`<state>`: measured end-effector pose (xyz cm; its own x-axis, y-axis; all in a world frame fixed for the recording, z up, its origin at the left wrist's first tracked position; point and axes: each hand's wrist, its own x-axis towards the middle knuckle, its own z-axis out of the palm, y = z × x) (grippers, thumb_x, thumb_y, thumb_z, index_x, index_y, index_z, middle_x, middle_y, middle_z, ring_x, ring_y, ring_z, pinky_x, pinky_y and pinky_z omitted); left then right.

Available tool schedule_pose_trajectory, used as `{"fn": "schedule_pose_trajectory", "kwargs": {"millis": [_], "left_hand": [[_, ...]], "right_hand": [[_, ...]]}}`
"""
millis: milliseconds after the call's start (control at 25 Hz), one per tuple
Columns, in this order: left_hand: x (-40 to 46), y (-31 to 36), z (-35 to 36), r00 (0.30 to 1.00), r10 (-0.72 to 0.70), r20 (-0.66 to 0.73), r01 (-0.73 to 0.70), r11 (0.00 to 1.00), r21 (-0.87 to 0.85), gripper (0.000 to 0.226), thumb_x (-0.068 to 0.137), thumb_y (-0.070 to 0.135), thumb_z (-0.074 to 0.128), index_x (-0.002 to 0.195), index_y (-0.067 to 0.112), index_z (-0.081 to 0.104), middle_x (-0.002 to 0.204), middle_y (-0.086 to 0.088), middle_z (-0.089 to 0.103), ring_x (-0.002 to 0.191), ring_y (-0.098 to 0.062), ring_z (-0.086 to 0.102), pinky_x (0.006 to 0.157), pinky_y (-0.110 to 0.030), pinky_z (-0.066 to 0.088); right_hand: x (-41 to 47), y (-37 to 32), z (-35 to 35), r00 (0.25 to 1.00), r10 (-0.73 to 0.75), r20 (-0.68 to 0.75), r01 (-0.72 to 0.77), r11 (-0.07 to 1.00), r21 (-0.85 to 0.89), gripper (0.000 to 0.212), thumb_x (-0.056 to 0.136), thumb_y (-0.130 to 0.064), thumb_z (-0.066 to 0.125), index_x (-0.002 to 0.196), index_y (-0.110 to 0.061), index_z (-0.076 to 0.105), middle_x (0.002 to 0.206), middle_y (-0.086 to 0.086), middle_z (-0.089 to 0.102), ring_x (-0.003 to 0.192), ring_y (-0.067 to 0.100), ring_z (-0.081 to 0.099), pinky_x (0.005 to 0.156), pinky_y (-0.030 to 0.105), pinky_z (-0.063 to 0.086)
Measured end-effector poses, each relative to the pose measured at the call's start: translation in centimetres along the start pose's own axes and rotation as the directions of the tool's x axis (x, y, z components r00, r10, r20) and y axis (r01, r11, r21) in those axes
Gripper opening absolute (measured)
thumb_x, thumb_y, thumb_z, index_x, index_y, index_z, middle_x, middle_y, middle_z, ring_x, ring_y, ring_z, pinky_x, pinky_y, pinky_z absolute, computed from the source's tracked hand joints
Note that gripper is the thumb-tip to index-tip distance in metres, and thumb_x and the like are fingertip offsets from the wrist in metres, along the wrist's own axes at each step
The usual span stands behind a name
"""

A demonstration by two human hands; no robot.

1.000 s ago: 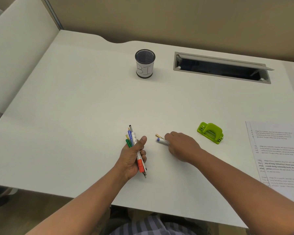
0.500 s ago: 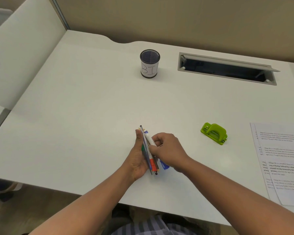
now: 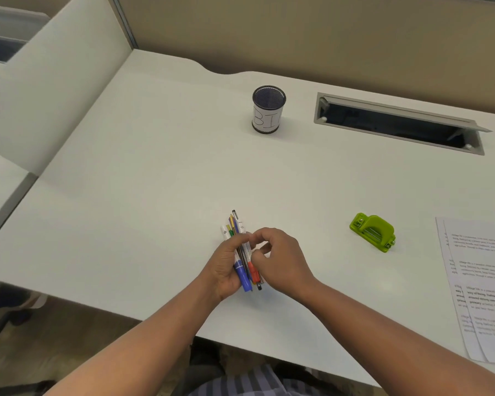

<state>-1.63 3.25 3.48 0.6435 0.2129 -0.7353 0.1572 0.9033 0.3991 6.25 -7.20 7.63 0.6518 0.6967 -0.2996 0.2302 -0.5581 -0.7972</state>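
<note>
Pens [image 3: 242,252] sit as one bundle over the near part of the desk [image 3: 155,181], pointing away from me. My left hand [image 3: 225,267] wraps fingers and thumb round the barrels so none slips loose. My right hand [image 3: 282,261] curls in from the other side, its fingertips pinching the bundle's flank, I judge to square the barrels against each other. Gathering them this way suits a single carry to the mesh cup [image 3: 268,110], which stands well apart toward the back. A green hole punch [image 3: 373,235] and printed sheets [image 3: 483,281] lie off to my right, clear of both hands.
</note>
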Motion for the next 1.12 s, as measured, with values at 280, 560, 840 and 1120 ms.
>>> {"fn": "schedule_pose_trajectory", "kwargs": {"millis": [280, 560, 840, 1120], "left_hand": [[-1.1, 7.9, -5.2, 0.983, 0.132, -0.131, -0.067, 0.91, 0.409, 0.044, 0.086, -0.014, 0.054, 0.123, 0.009, 0.053, 0.095, -0.012, 0.061, 0.069, -0.021, 0.06, 0.062, -0.035, 0.056], [-1.0, 18.0, -11.6, 0.8, 0.598, -0.043, 0.18, -0.171, 0.969, 0.04, 0.085, 0.006, 0.051, 0.122, 0.016, 0.039, 0.107, -0.009, 0.055, 0.083, -0.028, 0.053, 0.064, -0.038, 0.042], [1.6, 23.6, -16.7, 0.713, 0.696, 0.084, 0.388, -0.492, 0.779, 0.055, 0.084, 0.009, 0.06, 0.134, 0.014, 0.036, 0.126, -0.007, 0.047, 0.107, -0.03, 0.051, 0.07, -0.038, 0.035], [2.8, 23.9, -19.1, 0.743, 0.656, 0.133, 0.212, -0.419, 0.883, 0.082, 0.083, 0.038, 0.052, 0.155, 0.012, 0.02, 0.151, -0.007, 0.034, 0.133, -0.032, 0.036, 0.105, -0.044, 0.032]], "right_hand": [[4.0, -1.4, 4.9, 0.986, -0.09, 0.139, 0.095, 0.995, -0.031, 0.04, 0.085, -0.014, 0.06, 0.121, -0.032, 0.059, 0.125, -0.011, 0.058, 0.101, 0.006, 0.059, 0.079, 0.013, 0.042], [11.7, -8.5, 12.5, 0.939, -0.274, 0.208, 0.316, 0.925, -0.209, 0.084, 0.087, -0.015, 0.056, 0.159, -0.019, 0.013, 0.167, 0.005, 0.01, 0.151, 0.022, 0.016, 0.119, 0.039, 0.026], [19.6, -12.0, 18.4, 0.856, -0.345, 0.384, 0.5, 0.74, -0.45, 0.078, 0.094, -0.025, 0.047, 0.16, -0.022, 0.006, 0.169, 0.0, -0.004, 0.155, 0.022, -0.006, 0.12, 0.048, 0.017], [22.3, -11.9, 19.7, 0.811, -0.34, 0.476, 0.564, 0.671, -0.482, 0.068, 0.099, -0.032, 0.034, 0.16, -0.024, 0.005, 0.17, -0.003, -0.001, 0.155, 0.018, -0.007, 0.119, 0.045, 0.01]]}}
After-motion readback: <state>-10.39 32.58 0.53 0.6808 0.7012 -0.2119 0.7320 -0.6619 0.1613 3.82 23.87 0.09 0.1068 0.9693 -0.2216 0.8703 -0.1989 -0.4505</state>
